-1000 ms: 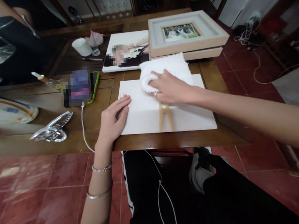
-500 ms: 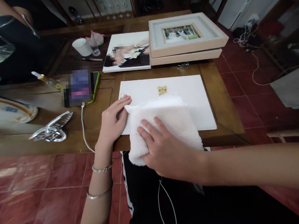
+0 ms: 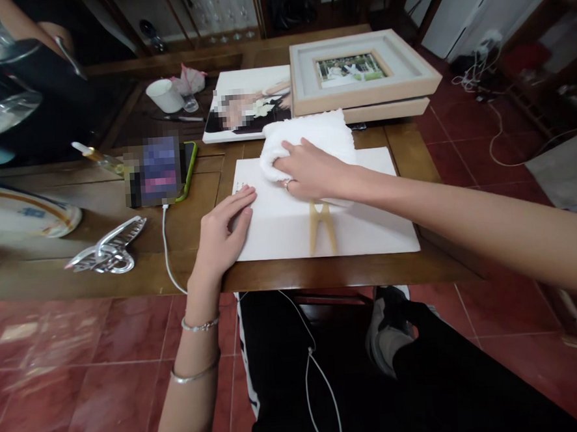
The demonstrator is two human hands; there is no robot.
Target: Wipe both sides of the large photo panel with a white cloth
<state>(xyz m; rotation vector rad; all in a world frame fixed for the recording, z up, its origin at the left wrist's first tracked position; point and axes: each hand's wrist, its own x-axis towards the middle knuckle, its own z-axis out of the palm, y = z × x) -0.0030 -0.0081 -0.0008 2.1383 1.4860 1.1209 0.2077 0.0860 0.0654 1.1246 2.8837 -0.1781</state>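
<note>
A white panel [image 3: 367,231] lies flat at the table's front edge, with a tan, A-shaped piece [image 3: 322,229] on its lower middle. My left hand [image 3: 225,231] rests on the panel's left side, fingers stretched out and holding nothing. Under my right hand [image 3: 312,167] is a fluffy white cloth [image 3: 312,130], bunched at its left side where my fingers curl into it. The cloth covers the panel's upper middle and reaches past its far edge. Part of the tan piece is hidden beneath cloth and hand.
Behind the panel lie a photo print [image 3: 247,108] and stacked picture frames [image 3: 369,94]. To the left are a phone [image 3: 159,172] on a white cable, a clear hair claw [image 3: 109,246], a dropper bottle [image 3: 102,159] and a white cup [image 3: 164,96]. Another person's arm [image 3: 22,23] shows at upper left.
My right hand has pushed the cloth away from me, from the panel's near edge to its far edge. The tan piece's lower part is uncovered. My left hand has stayed in place.
</note>
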